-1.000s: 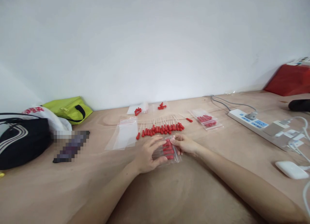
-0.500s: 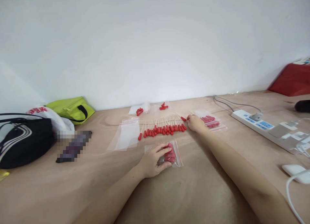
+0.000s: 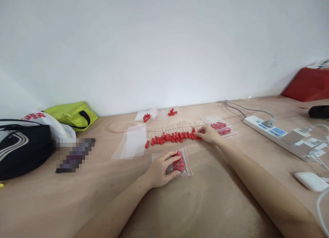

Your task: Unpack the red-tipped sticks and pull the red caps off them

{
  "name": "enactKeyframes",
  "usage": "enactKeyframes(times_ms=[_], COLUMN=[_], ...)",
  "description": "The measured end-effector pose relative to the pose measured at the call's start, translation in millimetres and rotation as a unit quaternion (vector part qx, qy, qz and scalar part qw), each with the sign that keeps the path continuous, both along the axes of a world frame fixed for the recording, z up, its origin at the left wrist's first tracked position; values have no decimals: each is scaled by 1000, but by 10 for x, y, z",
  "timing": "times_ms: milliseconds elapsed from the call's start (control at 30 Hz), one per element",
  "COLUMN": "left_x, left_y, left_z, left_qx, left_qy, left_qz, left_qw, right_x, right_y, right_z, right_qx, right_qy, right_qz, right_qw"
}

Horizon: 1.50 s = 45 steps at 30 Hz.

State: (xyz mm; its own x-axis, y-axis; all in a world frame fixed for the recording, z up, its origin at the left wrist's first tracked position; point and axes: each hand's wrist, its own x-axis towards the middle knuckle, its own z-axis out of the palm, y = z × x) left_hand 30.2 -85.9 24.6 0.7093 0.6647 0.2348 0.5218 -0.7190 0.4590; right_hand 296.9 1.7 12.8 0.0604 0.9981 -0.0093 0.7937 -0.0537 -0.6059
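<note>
My left hand (image 3: 161, 169) lies curved over a clear zip-lock bag (image 3: 189, 162) near the table's front, its fingers around red pieces (image 3: 179, 161) inside. Beyond it, a row of red-tipped sticks (image 3: 171, 137) is laid side by side, red ends toward me and thin pale shafts pointing to the wall. At the row's right end, my right hand (image 3: 207, 134) is closed in a pinch on a red-tipped stick (image 3: 199, 138), which the fingers partly hide. Just past that hand is a filled zip-lock bag (image 3: 231, 132) with red pieces showing through.
Flat clear bags (image 3: 132, 145) lie left of the row. Small red piles (image 3: 146, 118) sit on bags by the wall (image 3: 164, 52). A power strip (image 3: 275, 135) with cables is at right; a black bag (image 3: 25, 152) and a green pouch (image 3: 72, 116) are at left.
My right hand has brought the red-tipped stick down and toward me, to the row's right end. The left hand stays on its bag. The whole view has shifted slightly.
</note>
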Motion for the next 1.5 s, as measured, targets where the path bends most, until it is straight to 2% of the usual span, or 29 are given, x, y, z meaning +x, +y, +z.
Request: enactKeyframes(times_ms=[167, 300, 400, 467, 533, 700, 900, 1100, 1400, 1500], left_x=[-4, -14, -8, 17, 63, 239, 303, 269, 256, 255], left_y=[7, 6, 0, 7, 30, 121, 151, 138, 133, 133], left_z=[-8, -16, 8, 38, 70, 95, 23, -11, -26, -29], left_qx=[-6, -12, -11, 1, 14, 9, -1, 4, 29, 32], left_qy=[2, 0, -1, -3, -9, -32, -43, -52, -22, -27], left_qz=[0, 11, 21, 33, 41, 17, 5, 6, 12, 16], left_qw=[1000, 1000, 1000, 999, 999, 999, 999, 999, 999, 999], right_x=[43, -20, -129, -209, -277, -361, -390, -454, -500, -499], right_y=[-69, -221, -421, -577, -727, -938, -915, -922, -958, -961], right_z=[-2, 18, 4, -26, -55, -36, -44, -95, -98, -122], right_qx=[16, 132, 190, 176, 128, 61, -17, -51, -11, 30], right_qy=[32, 27, 34, 58, 88, 95, 133, 202, 251, 239], right_qz=[-21, -57, -5, 64, 131, 220, 206, 223, 242, 237], right_qw=[999, 989, 981, 981, 979, 969, 969, 952, 937, 941])
